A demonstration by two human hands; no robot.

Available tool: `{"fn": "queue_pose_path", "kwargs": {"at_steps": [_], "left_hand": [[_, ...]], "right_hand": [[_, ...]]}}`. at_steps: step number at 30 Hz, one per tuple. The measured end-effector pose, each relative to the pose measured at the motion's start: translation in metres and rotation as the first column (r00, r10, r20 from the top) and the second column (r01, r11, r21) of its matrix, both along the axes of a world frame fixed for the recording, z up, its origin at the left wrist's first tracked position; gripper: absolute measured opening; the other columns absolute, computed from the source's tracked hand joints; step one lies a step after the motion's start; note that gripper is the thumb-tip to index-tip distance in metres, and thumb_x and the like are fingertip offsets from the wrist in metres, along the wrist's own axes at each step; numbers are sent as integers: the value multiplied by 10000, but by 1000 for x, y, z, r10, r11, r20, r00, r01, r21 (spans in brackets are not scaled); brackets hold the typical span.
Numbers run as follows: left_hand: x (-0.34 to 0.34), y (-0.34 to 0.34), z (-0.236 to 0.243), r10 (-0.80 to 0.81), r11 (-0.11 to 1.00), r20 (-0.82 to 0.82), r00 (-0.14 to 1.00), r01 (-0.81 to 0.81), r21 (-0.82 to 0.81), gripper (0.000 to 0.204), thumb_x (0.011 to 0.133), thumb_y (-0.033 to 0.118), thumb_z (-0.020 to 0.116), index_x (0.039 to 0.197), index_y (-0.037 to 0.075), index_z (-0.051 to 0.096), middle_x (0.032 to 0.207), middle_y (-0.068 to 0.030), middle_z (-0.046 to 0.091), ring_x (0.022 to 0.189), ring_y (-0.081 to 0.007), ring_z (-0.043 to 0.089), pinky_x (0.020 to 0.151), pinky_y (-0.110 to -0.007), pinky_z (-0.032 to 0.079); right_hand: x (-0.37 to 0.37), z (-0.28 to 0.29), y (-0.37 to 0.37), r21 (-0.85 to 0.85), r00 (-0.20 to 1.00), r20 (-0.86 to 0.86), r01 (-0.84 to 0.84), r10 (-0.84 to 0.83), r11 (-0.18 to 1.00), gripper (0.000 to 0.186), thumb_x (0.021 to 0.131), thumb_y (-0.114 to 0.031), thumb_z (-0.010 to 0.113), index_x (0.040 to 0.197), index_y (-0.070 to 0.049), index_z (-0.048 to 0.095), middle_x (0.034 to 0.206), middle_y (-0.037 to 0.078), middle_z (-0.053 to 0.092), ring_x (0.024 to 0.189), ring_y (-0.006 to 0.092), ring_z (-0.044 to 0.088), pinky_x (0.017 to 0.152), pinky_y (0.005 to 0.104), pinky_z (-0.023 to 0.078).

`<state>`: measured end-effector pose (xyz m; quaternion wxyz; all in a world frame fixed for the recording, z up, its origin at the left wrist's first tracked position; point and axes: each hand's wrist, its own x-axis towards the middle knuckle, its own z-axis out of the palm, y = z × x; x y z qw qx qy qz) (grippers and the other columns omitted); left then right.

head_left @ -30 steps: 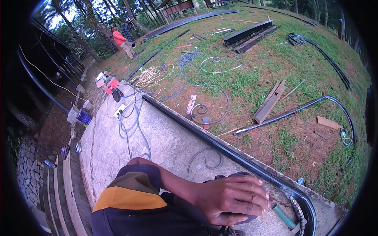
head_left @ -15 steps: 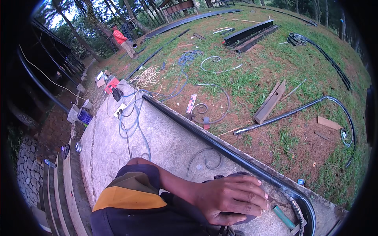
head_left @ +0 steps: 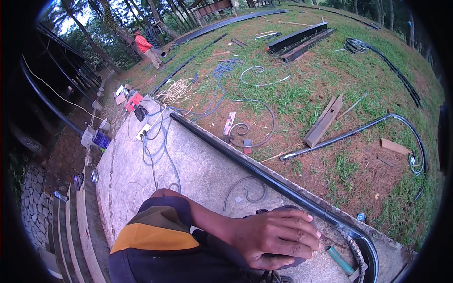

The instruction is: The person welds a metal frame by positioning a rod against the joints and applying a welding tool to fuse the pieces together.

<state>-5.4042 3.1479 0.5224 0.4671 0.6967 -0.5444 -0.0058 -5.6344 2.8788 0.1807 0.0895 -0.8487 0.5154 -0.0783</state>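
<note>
My left hand (head_left: 281, 238) rests palm down, fingers loosely bent and slightly apart, over a dark rounded shape that looks like my clothed knee. The forearm crosses from the lower left, beside dark fabric with yellow and olive panels (head_left: 155, 236). Just right of the hand lie a green tube (head_left: 339, 258) and a curved speckled piece beside a long black metal bar (head_left: 283, 188) along the slab edge. A metal scroll (head_left: 255, 186) lies on the concrete above the hand. My right hand is not visible.
Cables and a power strip (head_left: 141, 133) lie on the slab (head_left: 198, 170), near a red machine (head_left: 133, 101). Wooden steps (head_left: 80, 212) descend at left. Steel beams (head_left: 297, 40), bent tubes (head_left: 358, 130) and timber occupy the grass. A person in red (head_left: 144, 45) stands at the back.
</note>
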Motion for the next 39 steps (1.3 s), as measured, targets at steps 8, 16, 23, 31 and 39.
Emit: {"fn": "queue_pose_path", "kwargs": {"at_steps": [8, 16, 23, 31, 39], "left_hand": [[1, 1, 1, 1, 1000, -11, 1000, -1, 5, 290, 845, 130, 552, 1077, -27, 626, 1192, -164, 603, 1150, -329, 552, 1020, -506, 367], [0, 2, 0, 19, 1000, -26, 999, -19, 7, 302, 852, 152, 545, 1093, -12, 626, 1191, -160, 603, 1150, -334, 552, 1016, -504, 369], [0, 3, 1, 17, 1000, -26, 1000, -16, 8, 301, 847, 151, 553, 1090, -10, 627, 1192, -159, 603, 1151, -333, 552, 1016, -505, 369], [-1, 1, 2, 12, 1000, -18, 1000, -12, 21, 298, 843, 148, 557, 1088, -7, 626, 1196, -149, 603, 1150, -328, 552, 1020, -502, 365], [0, -2, 0, 13, 1000, -9, 1000, -13, -2, 290, 837, 149, 560, 1068, -8, 638, 1175, -146, 619, 1131, -320, 569, 1004, -490, 380]], "right_hand": [[-2, -2, -1, -5, 1000, 1, 6, -6, 1000, 555, 858, -331, 620, 1334, -104, 447, 1214, 220, 540, 1088, 388, 534, 931, 496, 422], [-6, -5, -2, -12, 1000, 2, 14, -14, 1000, 559, 856, -327, 622, 1336, -101, 444, 1212, 218, 539, 1088, 388, 531, 928, 496, 422], [-9, -7, -2, -18, 1000, 5, 21, -21, 1000, 564, 855, -323, 623, 1339, -99, 441, 1210, 216, 538, 1088, 388, 529, 924, 495, 422], [-16, -11, -5, -26, 999, 8, 32, -32, 999, 568, 853, -319, 625, 1341, -96, 438, 1208, 214, 537, 1087, 388, 526, 921, 494, 422], [-38, -13, -13, -64, 998, 10, 68, -68, 996, 573, 851, -315, 627, 1344, -94, 435, 1206, 212, 536, 1087, 388, 524, 917, 494, 422]]}}
